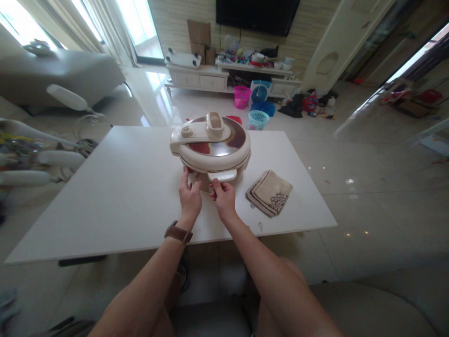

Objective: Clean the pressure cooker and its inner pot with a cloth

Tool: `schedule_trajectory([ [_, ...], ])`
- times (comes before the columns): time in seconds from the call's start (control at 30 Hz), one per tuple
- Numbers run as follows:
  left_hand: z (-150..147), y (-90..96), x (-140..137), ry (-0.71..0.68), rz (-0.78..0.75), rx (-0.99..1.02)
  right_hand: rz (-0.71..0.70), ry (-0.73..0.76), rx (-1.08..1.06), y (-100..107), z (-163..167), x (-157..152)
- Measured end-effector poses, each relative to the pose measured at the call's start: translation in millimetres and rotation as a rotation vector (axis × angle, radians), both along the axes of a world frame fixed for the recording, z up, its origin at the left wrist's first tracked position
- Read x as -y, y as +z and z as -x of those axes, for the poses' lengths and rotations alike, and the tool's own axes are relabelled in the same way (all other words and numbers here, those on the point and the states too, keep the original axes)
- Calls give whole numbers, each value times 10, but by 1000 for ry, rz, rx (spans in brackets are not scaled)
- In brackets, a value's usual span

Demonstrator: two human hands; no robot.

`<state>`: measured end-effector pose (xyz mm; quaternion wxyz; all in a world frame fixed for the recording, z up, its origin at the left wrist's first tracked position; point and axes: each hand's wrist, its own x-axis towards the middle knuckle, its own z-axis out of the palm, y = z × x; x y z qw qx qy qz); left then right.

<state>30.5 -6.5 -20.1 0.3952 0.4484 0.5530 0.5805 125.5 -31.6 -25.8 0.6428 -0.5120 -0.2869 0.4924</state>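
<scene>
On the white table [133,187] stands a cream electric cooker [217,164], its rounded lid carrying a dark, shiny window, a raised grip on top and a round knob at the left. A white handle [228,176] juts from its front. My right hand [223,199] is closed at the left end of that handle, thumb on top and fingers curled beneath. At the cooker's lower front left, my left hand [190,199] has thumb and forefinger apart, the fingertips by the base; whether they touch it I cannot tell. A folded beige towel [269,193] with a dark pattern lies right of the cooker.
A small clear item [260,226] lies near the table's front edge. Beyond the table are a pink basket [242,97], a light blue basket [258,120] and a low white cabinet [213,82] with clutter. A blurred fan-like object [70,97] with white blades stands left.
</scene>
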Motion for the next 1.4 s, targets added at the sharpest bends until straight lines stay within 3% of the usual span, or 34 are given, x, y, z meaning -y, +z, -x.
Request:
schedule_trajectory([
  [1.4, -24, -16, 8, -7, -7, 23, -11, 10, -20, 14, 11, 3],
])
